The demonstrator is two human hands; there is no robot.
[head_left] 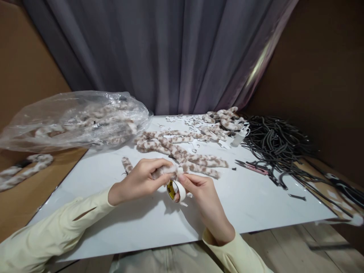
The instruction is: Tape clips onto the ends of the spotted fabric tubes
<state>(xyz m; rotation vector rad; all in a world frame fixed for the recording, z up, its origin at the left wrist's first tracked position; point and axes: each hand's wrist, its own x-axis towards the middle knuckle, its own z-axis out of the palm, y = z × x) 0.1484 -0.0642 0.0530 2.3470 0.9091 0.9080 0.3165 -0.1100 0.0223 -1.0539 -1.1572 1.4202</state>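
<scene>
My left hand [145, 176] is closed around a fluffy white-and-brown plush tube [162, 172], near its end. My right hand [199, 187] pinches at that same end and also has a roll of white tape [179, 192] with a yellow-and-black core hooked on its fingers. A strip of white tape seems to sit at the tube's tip, between the two hands. Part of the tube's other end [127, 165] shows beyond my left hand. Several more spotted plush tubes [182, 153] lie on the white table just past my hands.
A clear plastic bag [76, 117] of plush pieces stands at the left. To the right are a pile of black cords [275, 136], pink-handled thread snips [252, 167] and a small squeeze bottle [237, 138]. Small metal pieces [194, 122] lie scattered at the back.
</scene>
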